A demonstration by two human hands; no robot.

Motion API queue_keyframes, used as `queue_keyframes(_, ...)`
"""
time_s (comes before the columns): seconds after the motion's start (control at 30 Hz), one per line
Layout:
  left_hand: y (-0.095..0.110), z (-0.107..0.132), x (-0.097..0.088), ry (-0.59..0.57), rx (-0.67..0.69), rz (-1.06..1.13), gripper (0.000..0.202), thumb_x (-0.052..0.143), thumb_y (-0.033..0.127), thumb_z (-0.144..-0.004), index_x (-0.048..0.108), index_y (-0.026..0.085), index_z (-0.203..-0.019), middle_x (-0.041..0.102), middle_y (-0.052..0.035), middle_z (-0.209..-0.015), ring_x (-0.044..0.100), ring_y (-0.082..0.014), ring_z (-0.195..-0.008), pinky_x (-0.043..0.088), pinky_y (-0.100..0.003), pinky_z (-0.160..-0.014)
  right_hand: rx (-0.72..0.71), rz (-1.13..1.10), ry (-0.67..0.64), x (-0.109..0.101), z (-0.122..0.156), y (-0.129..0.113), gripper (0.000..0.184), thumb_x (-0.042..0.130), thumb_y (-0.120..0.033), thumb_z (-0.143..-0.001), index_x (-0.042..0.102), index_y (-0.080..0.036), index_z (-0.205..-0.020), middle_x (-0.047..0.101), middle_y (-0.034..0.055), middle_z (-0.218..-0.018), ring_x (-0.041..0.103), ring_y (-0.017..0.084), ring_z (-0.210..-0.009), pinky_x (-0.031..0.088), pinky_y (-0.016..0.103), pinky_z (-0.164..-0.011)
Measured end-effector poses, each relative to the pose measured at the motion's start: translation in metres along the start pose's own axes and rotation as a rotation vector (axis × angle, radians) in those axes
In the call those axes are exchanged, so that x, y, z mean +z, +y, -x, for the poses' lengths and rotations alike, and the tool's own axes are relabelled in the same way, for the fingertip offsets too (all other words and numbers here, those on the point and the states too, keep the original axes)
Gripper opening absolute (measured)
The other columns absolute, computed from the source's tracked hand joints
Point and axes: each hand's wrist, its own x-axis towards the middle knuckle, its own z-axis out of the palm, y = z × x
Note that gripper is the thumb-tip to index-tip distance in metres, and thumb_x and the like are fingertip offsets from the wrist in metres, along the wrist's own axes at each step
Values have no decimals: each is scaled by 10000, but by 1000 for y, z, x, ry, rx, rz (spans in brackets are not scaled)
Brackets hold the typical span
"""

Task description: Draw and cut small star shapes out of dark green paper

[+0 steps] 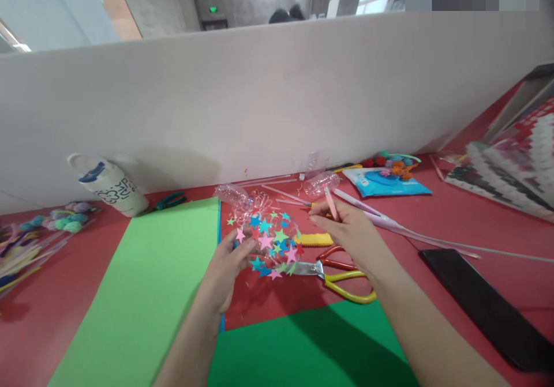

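The pink stick (331, 205) tilts steeply, top leaning left.

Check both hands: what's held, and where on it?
Left hand: star-covered clear plastic, by its left edge. Right hand: slim pink stick, gripped below its protruding upper end.

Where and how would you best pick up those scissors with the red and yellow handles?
Probably by the handles, coming from the right with the right hand once it puts down the pink piece. The scissors seem to lie flat: their handles spread rightward, while the blades point left, partly hidden by the star-covered plastic.
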Motion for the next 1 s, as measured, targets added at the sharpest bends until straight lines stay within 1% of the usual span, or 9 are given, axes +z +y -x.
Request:
queue_keyframes(0.2, -4, -3, 0, 6, -3, -14, 316, 754, 289, -668, 605, 181, -925, 659, 33, -722, 647, -130, -700, 470, -232, -659, 17, 68, 20, 1, -24, 34, 55, 578, -191, -683, 616, -186, -723, 649, 4, -673, 615, 191, -680, 451, 311, -653)
queue_keyframes(0.37, -7, -4, 0, -10, -10, -20, 293, 756, 303, -669, 620, 182, -899, 668, 25, -747, 641, -131, -711, 478, -239, -672, 30, 90, -7, 4, -24, 36, 146, 572, -170, -713, 633, -188, -844, 690, 49, -841, 629, 237, -869, 443, 370, -788)
queue_keyframes(0.43, -8, -5, 0, -9, -16, -22, 309, 755, 303, -673, 624, 181, -924, 676, 19, -765, 639, -131, -721, 479, -242, -688, 33, 72, -72, 6, -18, 30, 110, 594, -274, -745, 647, -197, -803, 689, 56, -854, 626, 254, -879, 448, 366, -779)
queue_keyframes(0.53, -10, -5, 2, -2, -36, -24, 335, 758, 303, -673, 630, 178, -957, 685, 6, -778, 644, -140, -735, 478, -244, -681, 24, -6, -249, 12, -7, 20, 246, 645, -406, -742, 665, -213, -893, 688, 35, -910, 632, 232, -877, 474, 333, -749)
queue_keyframes(0.63, -12, -4, 7, -18, -56, -19, 337, 764, 309, -674, 644, 174, -959, 693, -15, -803, 645, -142, -735, 472, -235, -656, 26, -65, -318, 21, -1, 19, 372, 750, -356, -657, 641, -226, -987, 668, 2, -903, 621, 186, -806, 475, 288, -695)
queue_keyframes(0.77, -13, 0, 14, -75, -37, 17, 455, 753, 370, -685, 626, 187, -1082, 679, -83, -1072, 657, -180, -817, 499, -304, -736, 120, -92, -209, 23, -5, 28, 197, 714, -318, -723, 598, -184, -810, 538, -68, -625, 511, 105, -521, 411, 233, -497)
queue_keyframes(0.83, -12, 2, 15, -108, -7, 38, 501, 734, 394, -704, 590, 212, -1147, 609, -106, -1234, 658, -223, -906, 499, -369, -810, 185, -98, -135, 17, -13, 30, 163, 657, -312, -807, 590, -167, -839, 525, -72, -610, 485, 86, -468, 404, 218, -451)
queue_keyframes(0.9, -10, 3, 13, -142, 9, 35, 481, 712, 402, -731, 573, 219, -1153, 550, -120, -1319, 648, -259, -975, 485, -415, -862, 236, -90, -55, 11, -28, 29, 181, 575, -309, -899, 597, -145, -972, 607, -20, -750, 561, 101, -549, 477, 239, -501)
queue_keyframes(1.0, -6, 3, 10, -151, 23, 5, 434, 686, 407, -759, 561, 203, -1121, 536, -138, -1335, 643, -271, -1000, 477, -422, -876, 242, -54, 55, 10, -61, 22, 286, 556, -317, -926, 564, -157, -1163, 618, 71, -1108, 636, 191, -886, 549, 375, -738)
